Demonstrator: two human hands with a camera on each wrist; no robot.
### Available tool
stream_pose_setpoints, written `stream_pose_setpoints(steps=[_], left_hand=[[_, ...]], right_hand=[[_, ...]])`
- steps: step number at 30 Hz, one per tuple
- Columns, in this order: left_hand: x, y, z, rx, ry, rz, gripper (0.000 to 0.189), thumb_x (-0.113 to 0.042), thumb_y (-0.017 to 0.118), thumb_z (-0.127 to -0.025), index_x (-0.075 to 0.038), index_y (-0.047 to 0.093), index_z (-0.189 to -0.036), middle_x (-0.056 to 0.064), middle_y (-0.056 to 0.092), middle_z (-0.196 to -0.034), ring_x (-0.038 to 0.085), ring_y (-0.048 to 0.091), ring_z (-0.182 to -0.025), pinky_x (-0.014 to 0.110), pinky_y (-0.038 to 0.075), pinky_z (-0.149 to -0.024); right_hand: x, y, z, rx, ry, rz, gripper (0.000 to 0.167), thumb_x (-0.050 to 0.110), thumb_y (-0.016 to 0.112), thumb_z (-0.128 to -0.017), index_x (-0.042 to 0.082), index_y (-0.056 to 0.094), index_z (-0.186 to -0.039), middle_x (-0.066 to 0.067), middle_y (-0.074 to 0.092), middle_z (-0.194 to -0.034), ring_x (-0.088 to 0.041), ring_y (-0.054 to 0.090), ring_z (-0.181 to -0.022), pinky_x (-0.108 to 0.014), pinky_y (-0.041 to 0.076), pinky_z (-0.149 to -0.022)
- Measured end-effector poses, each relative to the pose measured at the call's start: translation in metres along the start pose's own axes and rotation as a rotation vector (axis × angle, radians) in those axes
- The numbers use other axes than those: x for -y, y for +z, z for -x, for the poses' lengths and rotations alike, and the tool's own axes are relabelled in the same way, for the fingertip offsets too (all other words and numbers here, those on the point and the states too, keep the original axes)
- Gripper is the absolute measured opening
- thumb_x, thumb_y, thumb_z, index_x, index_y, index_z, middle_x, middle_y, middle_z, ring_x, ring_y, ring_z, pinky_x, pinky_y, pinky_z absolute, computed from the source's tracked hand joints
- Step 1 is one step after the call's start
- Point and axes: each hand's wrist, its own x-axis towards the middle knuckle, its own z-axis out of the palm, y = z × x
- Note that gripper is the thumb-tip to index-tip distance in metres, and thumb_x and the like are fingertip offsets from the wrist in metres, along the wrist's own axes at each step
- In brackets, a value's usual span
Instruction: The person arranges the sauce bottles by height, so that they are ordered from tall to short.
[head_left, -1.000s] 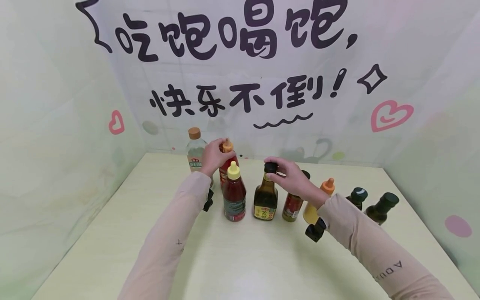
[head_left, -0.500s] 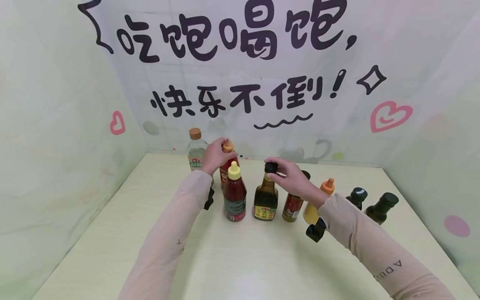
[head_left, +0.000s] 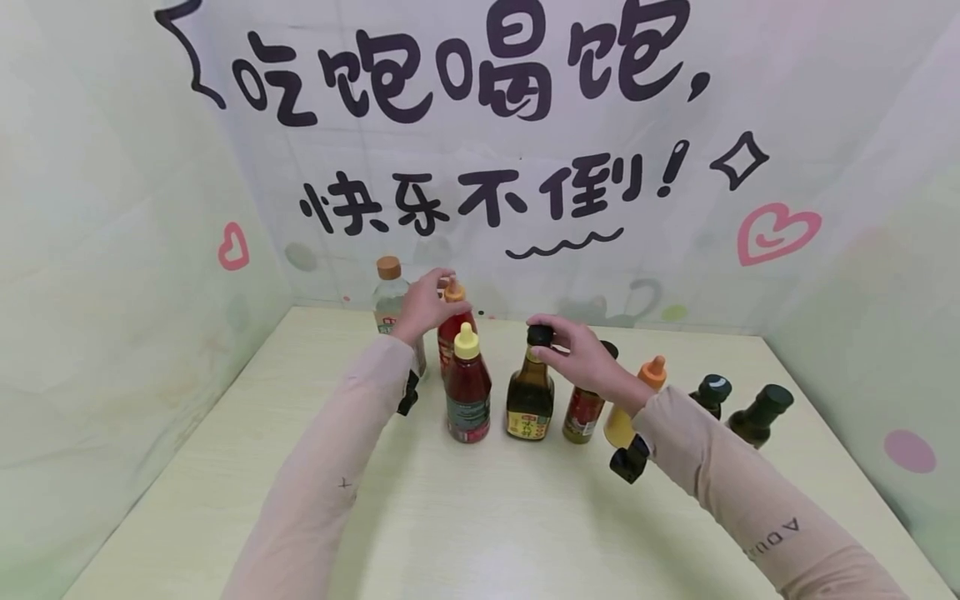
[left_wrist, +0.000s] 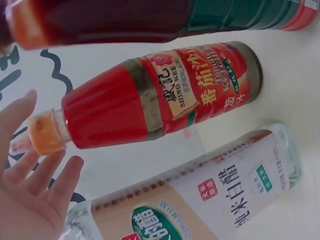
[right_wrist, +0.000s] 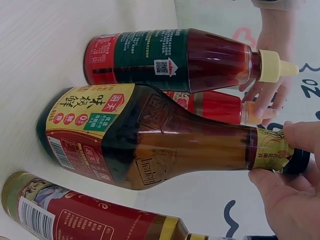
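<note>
My left hand [head_left: 426, 308] is around the orange cap of a red ketchup bottle [left_wrist: 115, 107]; in the left wrist view its thumb and fingers are spread, with the thumb apart from the cap. A clear white vinegar bottle [left_wrist: 200, 200] stands beside the ketchup, partly behind the left hand in the head view. With thumb and fingers, my right hand [head_left: 581, 354] grips the black cap and neck of a brown soy sauce bottle [right_wrist: 195, 142], which stands upright on the table. A dark red sauce bottle [head_left: 468, 392] with a yellow nozzle cap stands in front of the ketchup.
Right of the soy sauce stand a red-labelled bottle [head_left: 582, 412], a yellow squeeze bottle [head_left: 618, 427] and two dark bottles, one with a dark green cap [head_left: 772, 400]. My right forearm partly covers these. A printed cloth wall [head_left: 480, 275] rises behind the pale table [head_left: 487, 517].
My left hand has loosened around the ketchup cap and shifted slightly left, its fingers wider apart. The right hand keeps its grip on the soy sauce bottle, and the bottles stay in place.
</note>
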Motion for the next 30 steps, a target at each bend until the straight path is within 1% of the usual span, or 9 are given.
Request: stream_pose_setpoints(steps=[4, 8, 11, 15, 18, 21, 24, 30], left_hand=[[-0.002, -0.009, 0.003, 0.038, 0.010, 0.015, 0.062, -0.025, 0.069, -0.077, -0.011, 0.040, -0.130, 0.010, 0.046, -0.128, 0.026, 0.043, -0.116, 0.041, 0.040, -0.089], [-0.009, -0.021, 0.005, 0.050, 0.012, 0.022, 0.064, -0.026, 0.069, -0.076, -0.012, 0.040, -0.131, 0.010, 0.045, -0.129, 0.025, 0.043, -0.116, 0.041, 0.040, -0.089], [-0.013, -0.032, 0.010, 0.059, 0.023, 0.055, 0.063, -0.026, 0.069, -0.077, -0.013, 0.039, -0.131, 0.009, 0.045, -0.130, 0.025, 0.042, -0.116, 0.041, 0.040, -0.090], [-0.017, -0.044, 0.018, 0.069, 0.079, 0.106, 0.062, -0.025, 0.069, -0.077, -0.012, 0.040, -0.131, 0.010, 0.045, -0.130, 0.027, 0.043, -0.116, 0.041, 0.038, -0.091], [-0.021, -0.050, 0.023, 0.064, 0.115, 0.123, 0.062, -0.025, 0.069, -0.077, -0.012, 0.040, -0.131, 0.009, 0.046, -0.129, 0.026, 0.044, -0.115, 0.040, 0.038, -0.091], [-0.023, -0.052, 0.027, 0.057, 0.139, 0.139, 0.062, -0.025, 0.069, -0.077, -0.011, 0.040, -0.131, 0.008, 0.047, -0.128, 0.025, 0.045, -0.114, 0.040, 0.038, -0.091], [-0.023, -0.051, 0.031, 0.050, 0.155, 0.152, 0.060, -0.023, 0.069, -0.077, -0.011, 0.042, -0.129, 0.008, 0.049, -0.125, 0.024, 0.046, -0.113, 0.040, 0.038, -0.091], [-0.016, -0.040, 0.040, 0.047, 0.152, 0.165, 0.055, -0.023, 0.069, -0.077, -0.013, 0.046, -0.126, 0.006, 0.053, -0.122, 0.022, 0.049, -0.109, 0.040, 0.039, -0.090]], right_hand=[[-0.001, 0.001, 0.000, 0.003, 0.000, 0.007, 0.040, 0.010, 0.056, -0.087, 0.010, 0.046, -0.125, -0.017, 0.042, -0.129, -0.031, 0.045, -0.115, -0.042, 0.045, -0.083], [-0.001, 0.000, -0.001, 0.001, -0.015, 0.006, 0.039, 0.010, 0.056, -0.087, 0.009, 0.046, -0.125, -0.017, 0.042, -0.129, -0.031, 0.045, -0.115, -0.042, 0.045, -0.083], [-0.001, 0.000, -0.002, 0.001, -0.023, 0.006, 0.039, 0.009, 0.057, -0.087, 0.009, 0.046, -0.125, -0.017, 0.042, -0.128, -0.031, 0.045, -0.114, -0.041, 0.045, -0.083], [-0.003, 0.001, -0.001, 0.005, -0.018, 0.000, 0.040, 0.009, 0.056, -0.087, 0.009, 0.045, -0.125, -0.017, 0.042, -0.129, -0.031, 0.045, -0.115, -0.042, 0.045, -0.083], [-0.003, 0.001, -0.001, 0.007, -0.015, -0.007, 0.040, 0.009, 0.056, -0.087, 0.009, 0.045, -0.125, -0.017, 0.041, -0.130, -0.031, 0.045, -0.115, -0.042, 0.045, -0.083], [-0.003, 0.002, -0.001, 0.004, -0.015, -0.009, 0.040, 0.009, 0.056, -0.087, 0.009, 0.045, -0.125, -0.017, 0.040, -0.130, -0.031, 0.044, -0.115, -0.042, 0.044, -0.084], [-0.003, 0.002, -0.001, 0.002, -0.008, -0.005, 0.040, 0.009, 0.056, -0.087, 0.010, 0.045, -0.126, -0.016, 0.040, -0.130, -0.031, 0.044, -0.116, -0.042, 0.044, -0.084], [-0.004, 0.002, 0.000, 0.002, 0.001, 0.003, 0.041, 0.009, 0.056, -0.087, 0.010, 0.044, -0.126, -0.016, 0.040, -0.130, -0.031, 0.043, -0.116, -0.043, 0.043, -0.085]])
